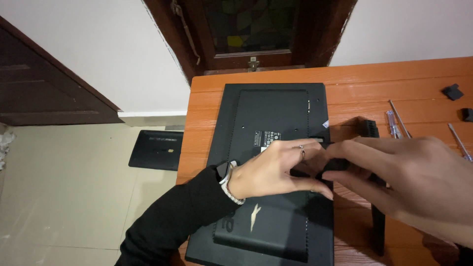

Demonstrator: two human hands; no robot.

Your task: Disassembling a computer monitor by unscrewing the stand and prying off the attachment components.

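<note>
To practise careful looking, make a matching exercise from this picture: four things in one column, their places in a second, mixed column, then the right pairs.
Things:
1. monitor
2. screwdrivers
3. black panel
4. wristwatch

Places:
A. on the floor beside the table
B. on the wrist of the left hand
C. face down on the orange table
D. on the table, beyond the right hand

Pairs: 1-C, 2-D, 3-A, 4-B
</note>
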